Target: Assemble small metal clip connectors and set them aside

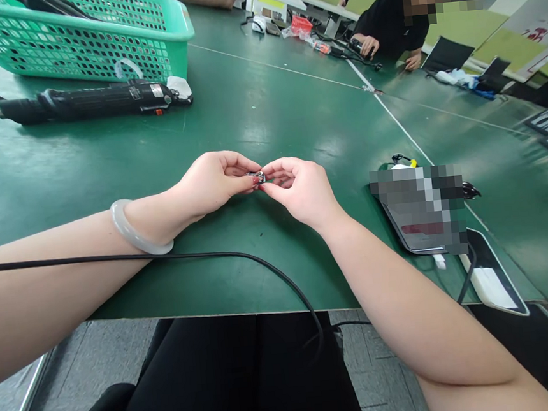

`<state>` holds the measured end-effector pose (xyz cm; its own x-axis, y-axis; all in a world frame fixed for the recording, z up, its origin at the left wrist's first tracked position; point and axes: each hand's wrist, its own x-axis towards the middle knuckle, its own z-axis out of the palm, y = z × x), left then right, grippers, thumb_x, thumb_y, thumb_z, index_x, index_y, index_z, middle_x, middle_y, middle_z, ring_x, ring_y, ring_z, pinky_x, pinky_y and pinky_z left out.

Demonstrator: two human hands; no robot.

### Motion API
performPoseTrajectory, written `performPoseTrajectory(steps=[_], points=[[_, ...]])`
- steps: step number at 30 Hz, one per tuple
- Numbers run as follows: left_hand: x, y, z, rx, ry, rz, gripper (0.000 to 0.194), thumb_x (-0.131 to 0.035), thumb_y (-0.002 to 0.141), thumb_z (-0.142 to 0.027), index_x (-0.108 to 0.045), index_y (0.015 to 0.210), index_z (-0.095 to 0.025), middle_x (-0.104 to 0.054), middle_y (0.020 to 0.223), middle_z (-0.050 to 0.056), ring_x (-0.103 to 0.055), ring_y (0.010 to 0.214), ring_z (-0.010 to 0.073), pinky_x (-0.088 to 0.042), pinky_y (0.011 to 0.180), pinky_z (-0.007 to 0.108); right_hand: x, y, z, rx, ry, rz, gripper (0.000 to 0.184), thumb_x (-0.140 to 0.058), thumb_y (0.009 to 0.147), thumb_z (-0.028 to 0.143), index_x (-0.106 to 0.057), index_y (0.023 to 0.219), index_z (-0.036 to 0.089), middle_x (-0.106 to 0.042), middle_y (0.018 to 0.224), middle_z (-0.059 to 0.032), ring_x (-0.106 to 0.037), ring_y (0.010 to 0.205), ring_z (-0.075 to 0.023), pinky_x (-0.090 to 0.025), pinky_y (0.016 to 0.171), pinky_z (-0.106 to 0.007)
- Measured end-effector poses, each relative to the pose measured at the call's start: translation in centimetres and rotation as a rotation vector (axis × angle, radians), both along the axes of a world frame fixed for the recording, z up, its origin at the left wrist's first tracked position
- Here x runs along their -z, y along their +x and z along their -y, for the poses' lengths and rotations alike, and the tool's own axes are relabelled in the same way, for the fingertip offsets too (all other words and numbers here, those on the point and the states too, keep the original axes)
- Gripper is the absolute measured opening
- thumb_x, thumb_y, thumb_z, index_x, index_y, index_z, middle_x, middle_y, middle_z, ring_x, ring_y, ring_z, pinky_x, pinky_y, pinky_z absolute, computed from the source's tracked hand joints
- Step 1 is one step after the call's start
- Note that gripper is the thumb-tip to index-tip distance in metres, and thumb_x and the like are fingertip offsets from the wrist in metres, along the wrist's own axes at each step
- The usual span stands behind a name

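Just above the green tabletop (247, 118), my left hand (212, 180) pinches a small dark and silvery part (261, 177) between thumb and fingers. Its exact kind is too small to make out. From the other side, my right hand (301, 187) is closed, its thumb and fingertips meeting the same part. The fingertips of both hands almost touch, and they cover most of the piece. A pale bangle (135, 229) circles my left wrist.
A black electric screwdriver (97, 101) lies before a green perforated basket (145, 44). On the right sit a phone-like device (419, 218) and a white power bank (496, 275). A black cable (240, 254) crosses in front of me. A co-worker (390, 29) works across the table.
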<state>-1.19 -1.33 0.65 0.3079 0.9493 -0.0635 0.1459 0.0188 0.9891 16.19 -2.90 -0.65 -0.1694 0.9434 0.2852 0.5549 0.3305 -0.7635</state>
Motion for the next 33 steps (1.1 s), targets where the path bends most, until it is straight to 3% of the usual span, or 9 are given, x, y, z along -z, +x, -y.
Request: performPoseTrajectory(steps=[11, 19, 33], points=[[-0.34, -0.44, -0.09, -0.042, 0.227, -0.361, 0.023, -0.072, 0.067, -0.035, -0.076, 0.085, -0.021, -0.073, 0.075, 0.003, -0.065, 0.073, 0.0177, -0.050, 0.073, 0.029, -0.19, -0.57, 0.29, 0.011, 0.005, 0.040, 0.016, -0.064, 0.074, 0.026, -0.068, 0.088, 0.019, -0.071, 0.084, -0.0018, -0.061, 0.069, -0.0110, -0.053, 0.071, -0.027], [-0.13, -0.60, -0.29, -0.044, 0.223, -0.379, 0.019, -0.069, 0.069, -0.036, -0.076, 0.078, -0.021, -0.072, 0.070, 0.003, -0.064, 0.068, 0.0181, -0.048, 0.067, 0.029, -0.05, -0.70, 0.39, 0.013, 0.017, 0.051, 0.014, -0.065, 0.074, 0.025, -0.068, 0.085, 0.019, -0.071, 0.082, -0.0012, -0.061, 0.067, -0.0109, -0.052, 0.070, -0.027], [-0.51, -0.44, 0.17, -0.016, 0.370, -0.456, 0.014, -0.063, 0.075, -0.031, -0.073, 0.080, -0.022, -0.072, 0.080, 0.001, -0.065, 0.078, 0.0177, -0.045, 0.079, 0.029, 0.01, -0.43, 0.21, 0.021, 0.047, 0.060, 0.011, -0.064, 0.076, 0.024, -0.068, 0.085, 0.020, -0.072, 0.083, -0.0010, -0.062, 0.068, -0.0115, -0.053, 0.070, -0.028]])
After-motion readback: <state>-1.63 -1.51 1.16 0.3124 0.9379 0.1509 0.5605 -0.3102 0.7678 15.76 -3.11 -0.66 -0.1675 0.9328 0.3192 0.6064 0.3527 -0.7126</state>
